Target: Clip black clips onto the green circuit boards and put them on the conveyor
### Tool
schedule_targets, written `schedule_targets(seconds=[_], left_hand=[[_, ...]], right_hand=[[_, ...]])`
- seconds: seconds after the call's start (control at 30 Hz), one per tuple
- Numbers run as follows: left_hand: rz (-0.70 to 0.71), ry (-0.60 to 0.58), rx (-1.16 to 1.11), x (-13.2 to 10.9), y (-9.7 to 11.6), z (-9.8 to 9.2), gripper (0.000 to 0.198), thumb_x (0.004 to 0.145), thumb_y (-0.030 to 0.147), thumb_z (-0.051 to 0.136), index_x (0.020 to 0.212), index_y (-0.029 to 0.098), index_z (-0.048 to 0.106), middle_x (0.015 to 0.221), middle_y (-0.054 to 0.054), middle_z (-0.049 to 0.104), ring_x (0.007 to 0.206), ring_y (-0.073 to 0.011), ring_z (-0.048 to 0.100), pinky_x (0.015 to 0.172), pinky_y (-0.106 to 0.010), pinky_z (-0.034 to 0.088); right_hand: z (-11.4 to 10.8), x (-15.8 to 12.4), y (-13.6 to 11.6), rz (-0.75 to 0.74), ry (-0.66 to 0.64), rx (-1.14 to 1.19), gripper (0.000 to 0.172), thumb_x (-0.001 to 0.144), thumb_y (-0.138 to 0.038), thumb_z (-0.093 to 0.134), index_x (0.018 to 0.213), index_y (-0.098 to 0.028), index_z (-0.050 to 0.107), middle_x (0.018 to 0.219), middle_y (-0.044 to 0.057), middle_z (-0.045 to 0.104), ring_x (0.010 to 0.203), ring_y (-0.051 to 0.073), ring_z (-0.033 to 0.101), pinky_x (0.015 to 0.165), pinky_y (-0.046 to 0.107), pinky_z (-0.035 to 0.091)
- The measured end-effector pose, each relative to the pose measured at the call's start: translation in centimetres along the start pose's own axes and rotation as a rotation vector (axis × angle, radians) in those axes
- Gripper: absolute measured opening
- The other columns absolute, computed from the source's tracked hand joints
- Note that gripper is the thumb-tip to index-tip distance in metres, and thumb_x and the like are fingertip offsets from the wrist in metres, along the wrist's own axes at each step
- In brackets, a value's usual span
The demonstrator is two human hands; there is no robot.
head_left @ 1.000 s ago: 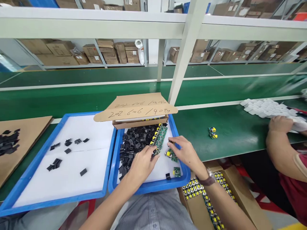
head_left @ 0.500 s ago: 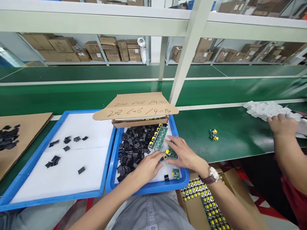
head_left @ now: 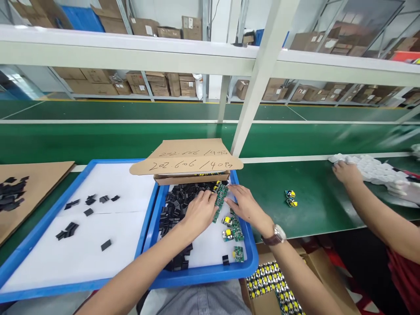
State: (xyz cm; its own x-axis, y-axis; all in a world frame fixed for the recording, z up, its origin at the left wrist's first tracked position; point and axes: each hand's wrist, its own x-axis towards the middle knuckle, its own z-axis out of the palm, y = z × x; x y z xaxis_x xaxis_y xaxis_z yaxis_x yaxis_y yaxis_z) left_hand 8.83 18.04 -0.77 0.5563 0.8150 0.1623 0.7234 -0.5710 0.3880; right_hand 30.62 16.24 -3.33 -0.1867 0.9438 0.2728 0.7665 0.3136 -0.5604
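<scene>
my forearms angle in from below, left hand [head_left: 199, 211] and right hand [head_left: 245, 207] side by side, palms down, left fingers curled, right ones flat.

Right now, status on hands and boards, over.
Left hand pinching board strip; right hand open, touching its far end. Strip over blue tray. Black parts pile beside, cardboard lid close behind.

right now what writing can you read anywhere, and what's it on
"202.606 /40pcs": handwritten on the nearer cardboard flap; last letters uncertain.
"202.606 140pcs": fainter handwriting on the farther cardboard flap; partly guessed.
Labels on the shelf cartons: too small to read.
</scene>
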Motion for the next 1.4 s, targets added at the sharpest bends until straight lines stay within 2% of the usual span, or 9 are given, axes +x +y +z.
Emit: schedule_targets(seconds=[0.2, 0.37, 0.67, 0.87, 0.97, 1.03, 1.13, 1.27, 1.4], left_hand=[[-0.018, 0.061, -0.012, 0.9, -1.3, 0.9, 0.031, 0.093, 0.01, 0.054, 0.122, 0.016, 0.062, 0.109, -0.012, 0.069, 0.107, -0.028, 0.067, 0.095, -0.044, 0.056], [-0.006, 0.131, -0.103, 1.0, -2.1, -1.2, 0.03, 0.094, 0.012, 0.053, 0.12, 0.018, 0.066, 0.111, -0.01, 0.072, 0.109, -0.0262, 0.066, 0.098, -0.043, 0.055], [-0.058, 0.126, -0.33, -0.6, -3.7, -4.2, 0.035, 0.094, 0.034, 0.065, 0.124, 0.016, 0.068, 0.127, -0.016, 0.071, 0.123, -0.0337, 0.063, 0.109, -0.054, 0.046], [-0.003, -0.191, -0.596, -1.9, -0.8, -5.1, 0.048, 0.099, 0.045, 0.057, 0.139, 0.021, 0.06, 0.085, -0.002, 0.078, 0.063, -0.018, 0.075, 0.058, -0.027, 0.059], [-0.031, -0.276, -0.617, -2.7, -0.6, -5.1, 0.044, 0.097, 0.042, 0.059, 0.135, 0.019, 0.063, 0.08, 0.0, 0.077, 0.048, -0.0143, 0.07, 0.051, -0.024, 0.055], [-0.093, -0.262, -0.578, -3.5, -0.4, -4.2, 0.042, 0.099, 0.041, 0.055, 0.133, 0.018, 0.063, 0.083, -0.002, 0.078, 0.045, -0.0142, 0.068, 0.05, -0.025, 0.054], [-0.178, -0.21, -0.493, -4.5, -0.2, -2.2, 0.043, 0.101, 0.039, 0.048, 0.134, 0.014, 0.06, 0.083, -0.007, 0.08, 0.056, -0.0209, 0.074, 0.058, -0.03, 0.058], [-0.182, -0.165, -0.39, -5.1, -0.5, -0.8, 0.04, 0.096, 0.033, 0.057, 0.131, 0.016, 0.063, 0.126, -0.016, 0.074, 0.116, -0.0331, 0.072, 0.097, -0.045, 0.056], [-0.098, -0.178, -0.351, -4.8, -0.7, -1.3, 0.036, 0.097, 0.029, 0.056, 0.132, 0.023, 0.062, 0.134, -0.008, 0.071, 0.123, -0.028, 0.068, 0.106, -0.042, 0.052]], right_hand=[[1.9, 3.2, 0.9, 0.098, 0.09, 0.151, 0.039, 0.086, -0.031, 0.074, 0.12, -0.014, 0.07, 0.116, 0.018, 0.073, 0.116, 0.035, 0.066, 0.106, 0.059, 0.048], [1.3, 2.8, 1.6, 0.194, 0.138, 0.412, 0.044, 0.081, -0.037, 0.075, 0.118, -0.013, 0.072, 0.103, 0.012, 0.07, 0.088, 0.023, 0.07, 0.078, 0.04, 0.063], [-0.6, 1.9, -1.0, 0.248, 0.204, 0.738, 0.053, 0.075, -0.04, 0.084, 0.121, -0.017, 0.074, 0.095, 0.005, 0.063, 0.09, 0.019, 0.064, 0.082, 0.035, 0.06], [-2.9, 2.0, -4.4, 0.042, 0.086, 0.742, 0.045, 0.085, -0.036, 0.078, 0.129, -0.028, 0.071, 0.115, 0.007, 0.064, 0.107, 0.02, 0.063, 0.09, 0.035, 0.059], [-3.0, 0.8, -5.0, 0.001, -0.12, 0.564, 0.039, 0.093, -0.036, 0.07, 0.131, -0.028, 0.07, 0.123, 0.008, 0.071, 0.106, 0.022, 0.07, 0.09, 0.038, 0.062], [-1.8, -0.5, -5.2, 0.014, -0.064, 0.38, 0.034, 0.096, -0.034, 0.066, 0.129, -0.025, 0.07, 0.119, 0.009, 0.075, 0.098, 0.023, 0.073, 0.089, 0.041, 0.063], [0.5, -2.0, -5.3, 0.02, 0.088, 0.167, 0.03, 0.099, -0.028, 0.06, 0.126, -0.018, 0.071, 0.115, 0.014, 0.076, 0.104, 0.029, 0.071, 0.098, 0.051, 0.057], [0.9, -2.8, -4.6, 0.007, 0.047, 0.095, 0.033, 0.093, -0.023, 0.067, 0.125, -0.018, 0.071, 0.119, 0.016, 0.074, 0.115, 0.036, 0.064, 0.101, 0.062, 0.051], [-0.1, -2.7, -4.2, -0.108, -0.075, 0.137, 0.054, 0.092, -0.025, 0.071, 0.144, -0.023, 0.057, 0.139, 0.012, 0.065, 0.131, 0.032, 0.056, 0.11, 0.055, 0.049]])
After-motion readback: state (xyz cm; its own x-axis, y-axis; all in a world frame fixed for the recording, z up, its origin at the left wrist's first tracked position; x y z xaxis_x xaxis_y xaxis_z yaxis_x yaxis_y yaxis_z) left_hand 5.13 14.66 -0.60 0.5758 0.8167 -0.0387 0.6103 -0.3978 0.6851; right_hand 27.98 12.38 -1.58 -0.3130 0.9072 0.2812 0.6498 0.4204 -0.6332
